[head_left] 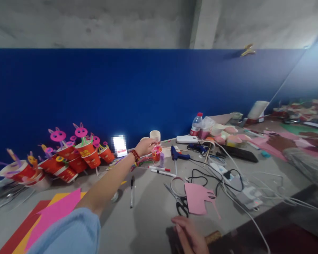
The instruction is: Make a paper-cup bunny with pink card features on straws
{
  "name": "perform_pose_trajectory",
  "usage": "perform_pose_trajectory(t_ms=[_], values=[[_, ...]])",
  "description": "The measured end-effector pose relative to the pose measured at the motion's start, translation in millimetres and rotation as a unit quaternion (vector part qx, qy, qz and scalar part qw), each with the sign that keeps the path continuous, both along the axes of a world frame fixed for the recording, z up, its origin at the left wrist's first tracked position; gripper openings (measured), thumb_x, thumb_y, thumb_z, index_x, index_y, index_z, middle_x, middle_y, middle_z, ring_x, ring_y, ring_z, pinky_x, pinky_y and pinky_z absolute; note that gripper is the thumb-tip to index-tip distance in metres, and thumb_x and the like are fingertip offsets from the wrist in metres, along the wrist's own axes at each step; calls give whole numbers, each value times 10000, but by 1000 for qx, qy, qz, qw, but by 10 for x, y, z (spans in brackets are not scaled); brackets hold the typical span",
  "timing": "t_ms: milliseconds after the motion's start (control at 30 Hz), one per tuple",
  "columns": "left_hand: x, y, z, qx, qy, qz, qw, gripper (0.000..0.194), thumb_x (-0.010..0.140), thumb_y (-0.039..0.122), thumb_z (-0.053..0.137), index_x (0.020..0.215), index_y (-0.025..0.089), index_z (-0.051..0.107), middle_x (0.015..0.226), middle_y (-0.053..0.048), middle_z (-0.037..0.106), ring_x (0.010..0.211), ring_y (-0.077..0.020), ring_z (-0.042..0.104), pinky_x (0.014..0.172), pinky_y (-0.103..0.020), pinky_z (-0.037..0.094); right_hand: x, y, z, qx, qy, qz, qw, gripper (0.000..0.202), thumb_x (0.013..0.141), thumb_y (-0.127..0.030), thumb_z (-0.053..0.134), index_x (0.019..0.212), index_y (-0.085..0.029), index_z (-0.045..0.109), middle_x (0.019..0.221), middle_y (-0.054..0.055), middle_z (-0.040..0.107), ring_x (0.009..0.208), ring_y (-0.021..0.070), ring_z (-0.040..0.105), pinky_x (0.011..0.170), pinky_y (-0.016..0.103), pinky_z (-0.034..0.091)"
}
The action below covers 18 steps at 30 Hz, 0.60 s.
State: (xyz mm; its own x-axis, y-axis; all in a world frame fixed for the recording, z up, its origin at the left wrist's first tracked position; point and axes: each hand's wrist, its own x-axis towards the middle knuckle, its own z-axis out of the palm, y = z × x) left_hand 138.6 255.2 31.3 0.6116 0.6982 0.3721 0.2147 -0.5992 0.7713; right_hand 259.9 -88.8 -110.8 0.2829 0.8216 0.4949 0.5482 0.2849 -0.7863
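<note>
My left hand (146, 145), with a red bead bracelet at the wrist, reaches to the back of the table. Its fingers are bunched over a small red cup (156, 155) with pink and orange things inside; what they pinch, if anything, is hidden. A white roll-like object (155, 135) stands just behind. Near the front edge is my right hand (189, 234), fingers loosely extended and holding nothing visible. Beyond its fingertips lie black-handled scissors (182, 206) and a cut pink sheet (197, 198). A purple-labelled glue stick (162, 160) stands beside the red cup.
Red paper cups (88, 155) with pink rabbit faces crowd the left. A lit phone (119, 146) leans at the wall. A blue glue gun (178, 153), markers (163, 173) and a power strip (222, 171) with cables lie centre-right. Another person's sleeve (307, 165) is at right.
</note>
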Motion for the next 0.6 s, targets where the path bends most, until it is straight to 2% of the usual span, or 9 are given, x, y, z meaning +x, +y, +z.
perform_pose_trajectory(t_ms=[67,133,200,233,267,300,433,533,600], values=[[-209,-121,11,34,39,1,999,215,947,336,600,1101,200,661,1209,-80,657,1057,-218,635,947,-451,514,-8,62,136,-25,-55,36,997,237,977,-371,531,1070,-257,716,1043,78,764,993,247,731,860,318,617],[-506,-331,-6,64,64,15,996,105,879,288,676,950,228,725,1096,-58,722,1119,-243,619,1080,-494,389,-64,198,280,-45,-116,70,990,265,993,-337,483,1115,-231,693,1098,100,745,1039,250,708,898,349,596],[-857,-613,-46,91,83,38,992,123,842,232,683,937,274,751,1092,-40,743,1160,-255,607,1148,-494,280,-194,409,420,-89,-196,125,969,291,993,-291,452,1166,-190,663,1165,127,718,1084,253,683,930,360,566],[-1039,-766,-75,103,93,56,989,168,855,226,653,983,281,747,1121,-39,739,1162,-257,607,1155,-498,260,-290,540,484,-145,-242,152,947,298,985,-270,469,1215,-184,637,1198,123,703,1098,247,674,946,350,546],[-1215,-921,-109,113,102,79,985,199,877,231,616,1029,277,734,1149,-45,730,1161,-260,604,1154,-505,257,-404,683,541,-204,-283,158,923,306,981,-258,481,1251,-191,608,1190,108,705,1062,232,685,916,328,547],[-1382,-1070,-148,122,114,104,980,223,901,240,575,1073,263,716,1167,-59,719,1172,-266,594,1139,-508,280,-531,834,589,-224,-296,158,915,302,981,-254,487,1251,-185,602,1126,102,725,989,231,705,857,319,556],[-1893,-1551,-363,147,176,196,953,261,965,271,459,1110,196,663,1154,-123,669,1150,-280,572,1029,-485,416,-1039,1372,673,-252,-326,147,899,325,946,-309,579,1233,-157,576,1056,128,724,971,266,695,800,327,535],[-2093,-1756,-560,149,245,212,934,309,905,314,568,1176,176,622,1196,-149,631,1141,-317,562,993,-510,453,-1231,1562,652,-276,-345,139,886,292,963,-322,596,1203,-156,589,1069,93,697,909,223,690,779,356,554],[-2149,-1820,-679,146,283,219,923,364,874,308,610,1211,171,596,1247,-161,608,1160,-337,547,1000,-532,446,-1214,1586,634,-284,-355,136,880,292,982,-354,583,1196,-156,600,1079,65,677,884,196,680,785,388,569]])
